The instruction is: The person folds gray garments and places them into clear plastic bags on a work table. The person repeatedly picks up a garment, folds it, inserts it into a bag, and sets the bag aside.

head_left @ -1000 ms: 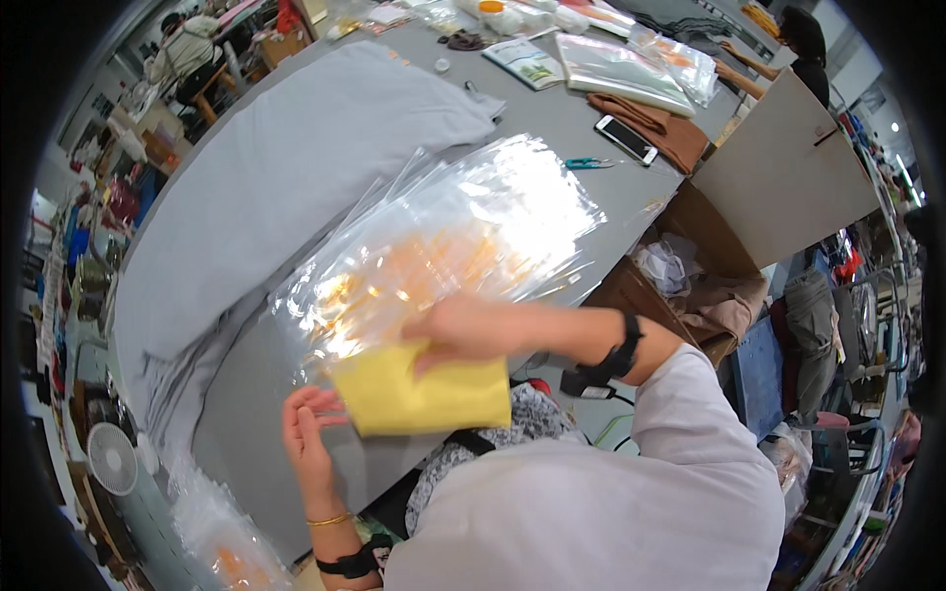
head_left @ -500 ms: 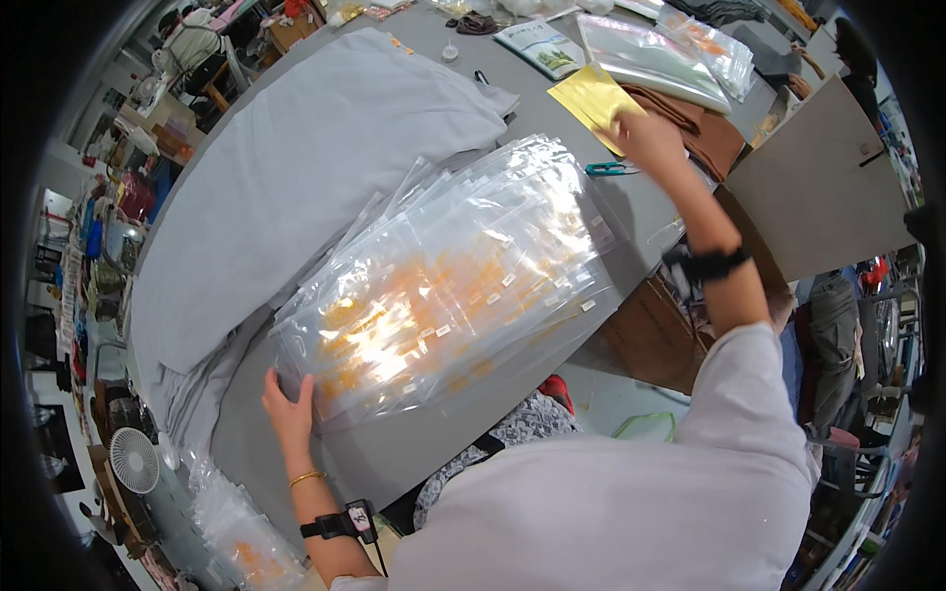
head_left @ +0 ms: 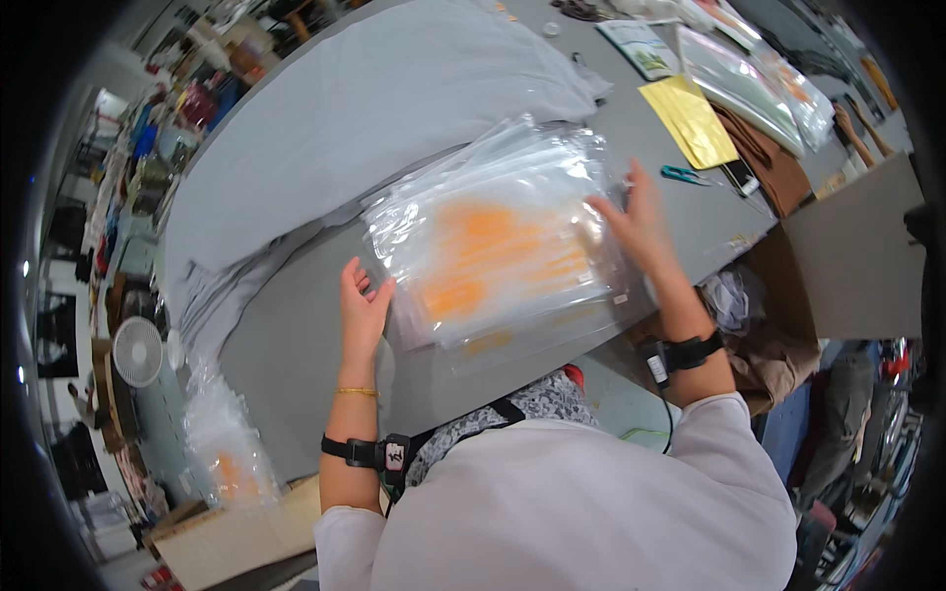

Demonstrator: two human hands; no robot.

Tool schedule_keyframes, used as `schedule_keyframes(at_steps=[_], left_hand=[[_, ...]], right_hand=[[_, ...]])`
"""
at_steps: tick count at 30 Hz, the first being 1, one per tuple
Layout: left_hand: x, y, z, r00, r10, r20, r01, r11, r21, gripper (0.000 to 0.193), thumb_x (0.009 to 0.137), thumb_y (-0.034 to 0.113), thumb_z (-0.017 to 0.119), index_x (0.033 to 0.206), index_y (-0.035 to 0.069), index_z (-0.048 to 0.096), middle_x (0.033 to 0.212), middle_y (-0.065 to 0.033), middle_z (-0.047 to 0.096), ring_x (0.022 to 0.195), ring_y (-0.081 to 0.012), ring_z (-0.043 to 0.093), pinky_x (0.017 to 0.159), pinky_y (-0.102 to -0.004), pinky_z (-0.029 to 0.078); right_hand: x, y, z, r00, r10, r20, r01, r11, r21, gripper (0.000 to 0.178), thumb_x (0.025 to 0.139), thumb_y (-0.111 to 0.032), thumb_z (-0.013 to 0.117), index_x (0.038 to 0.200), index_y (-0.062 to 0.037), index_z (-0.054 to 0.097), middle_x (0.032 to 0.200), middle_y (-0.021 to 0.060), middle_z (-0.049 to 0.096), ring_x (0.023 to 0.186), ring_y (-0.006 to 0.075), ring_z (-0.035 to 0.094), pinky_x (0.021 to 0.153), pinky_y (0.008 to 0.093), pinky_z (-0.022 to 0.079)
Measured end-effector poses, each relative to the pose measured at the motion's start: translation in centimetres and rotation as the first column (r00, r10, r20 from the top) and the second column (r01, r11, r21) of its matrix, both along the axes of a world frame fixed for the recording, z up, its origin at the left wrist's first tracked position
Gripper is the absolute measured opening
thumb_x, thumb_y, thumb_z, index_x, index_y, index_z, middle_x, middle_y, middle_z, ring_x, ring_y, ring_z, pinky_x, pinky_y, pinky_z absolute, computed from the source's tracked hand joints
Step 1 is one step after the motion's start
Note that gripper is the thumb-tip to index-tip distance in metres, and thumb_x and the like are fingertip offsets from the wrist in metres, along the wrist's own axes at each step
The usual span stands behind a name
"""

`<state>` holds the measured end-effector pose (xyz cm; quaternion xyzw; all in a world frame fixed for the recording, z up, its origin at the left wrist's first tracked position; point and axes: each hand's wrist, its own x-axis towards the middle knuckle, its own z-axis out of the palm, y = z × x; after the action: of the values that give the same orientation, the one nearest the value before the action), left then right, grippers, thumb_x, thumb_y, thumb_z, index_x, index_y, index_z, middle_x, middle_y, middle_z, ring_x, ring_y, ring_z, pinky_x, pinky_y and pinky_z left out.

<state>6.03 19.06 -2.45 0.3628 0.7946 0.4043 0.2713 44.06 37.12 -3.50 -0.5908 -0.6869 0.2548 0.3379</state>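
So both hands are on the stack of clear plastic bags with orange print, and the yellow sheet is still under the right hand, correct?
Not quite. In the head view both hands do rest on the stack of clear bags, left hand at its near-left edge, right hand at its right edge. But the yellow sheet lies apart on the grey table, beyond the right hand, not under it.
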Motion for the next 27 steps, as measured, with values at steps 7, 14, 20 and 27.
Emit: schedule_keyframes(at_steps=[7, 14, 20, 27], left_hand=[[0.3, 2.6, 0.1, 0.826, -0.001, 0.564, -0.029, 0.999, 0.044, 0.069, 0.092, 0.018, 0.081, 0.144, -0.01, 0.047, 0.132, -0.0188, 0.064, 0.112, -0.0223, 0.068, 0.092, -0.0369, 0.058], [-1.4, 2.2, -1.4, 0.698, -0.234, 0.677, 0.092, 0.967, 0.239, 0.036, 0.091, 0.016, 0.08, 0.117, -0.006, 0.071, 0.105, -0.0131, 0.076, 0.096, -0.0192, 0.074, 0.084, -0.0343, 0.061], [-0.6, -0.6, -2.6, 0.735, -0.247, 0.632, 0.035, 0.944, 0.328, 0.065, 0.085, -0.005, 0.075, 0.146, 0.002, 0.054, 0.13, -0.0112, 0.068, 0.115, -0.0196, 0.065, 0.098, -0.0361, 0.055], [-9.9, -12.4, 4.1, 0.714, -0.259, 0.65, -0.096, 0.884, 0.458, 0.069, 0.085, -0.004, 0.076, 0.149, 0.005, 0.052, 0.134, -0.0088, 0.067, 0.118, -0.0176, 0.065, 0.099, -0.0328, 0.055]], right_hand=[[-2.0, 3.6, -1.7, 0.958, 0.16, -0.238, -0.224, 0.934, -0.277, 0.08, 0.078, -0.045, 0.09, 0.127, 0.0113, 0.062, 0.114, 0.022, 0.071, 0.104, 0.0246, 0.068, 0.088, 0.0399, 0.055], [-4.4, -0.3, -0.6, 0.923, 0.171, -0.345, -0.329, 0.814, -0.478, 0.048, 0.082, -0.026, 0.083, 0.119, 0.0019, 0.07, 0.108, 0.0109, 0.071, 0.096, 0.0208, 0.068, 0.083, 0.0353, 0.054], [-5.7, -3.9, -1.7, 0.779, 0.128, -0.614, -0.454, 0.79, -0.411, 0.046, 0.087, -0.009, 0.077, 0.129, 0.0003, 0.063, 0.114, 0.0089, 0.071, 0.107, 0.019, 0.067, 0.095, 0.0349, 0.052], [-16.0, -9.5, 3.7, 0.625, 0.238, -0.743, -0.697, 0.599, -0.395, 0.047, 0.091, -0.008, 0.074, 0.135, -0.0009, 0.059, 0.123, 0.0078, 0.069, 0.111, 0.0187, 0.066, 0.098, 0.0345, 0.052]])
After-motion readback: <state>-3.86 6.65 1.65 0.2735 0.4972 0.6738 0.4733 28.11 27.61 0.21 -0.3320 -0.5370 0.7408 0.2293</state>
